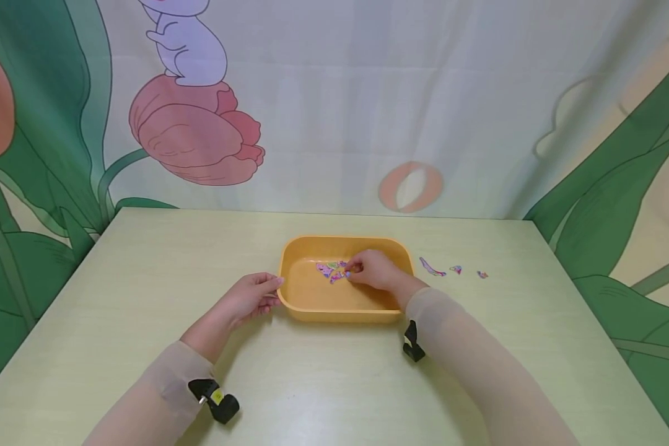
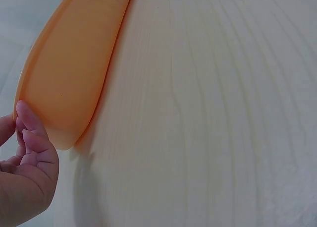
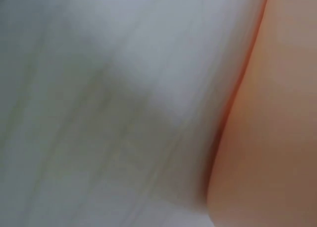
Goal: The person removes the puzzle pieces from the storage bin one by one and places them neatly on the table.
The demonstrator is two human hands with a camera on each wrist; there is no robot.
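An orange plastic tray (image 1: pixel 345 314) sits on the table with small pink-purple patterned flat pieces (image 1: pixel 324 269) lying together on its floor. My left hand (image 1: pixel 252 296) pinches the tray's left rim between thumb and fingers; the left wrist view shows the fingers (image 2: pixel 33 120) against the outside of the tray wall (image 2: pixel 74 53). Reaching in over the right side, my right hand (image 1: pixel 375 270) pinches a small colourful piece (image 1: pixel 347 274) beside the others, mostly hidden by the fingertips. In the right wrist view only the tray's side (image 3: pixel 267 138) and the tabletop show.
Right of the tray, three more patterned pieces lie on the pale wooden table (image 1: pixel 334 390): a long curved one (image 1: pixel 432 267), a small one (image 1: pixel 456 269) and another small one (image 1: pixel 482 274). A printed curtain (image 1: pixel 334 111) hangs behind the table's back edge.
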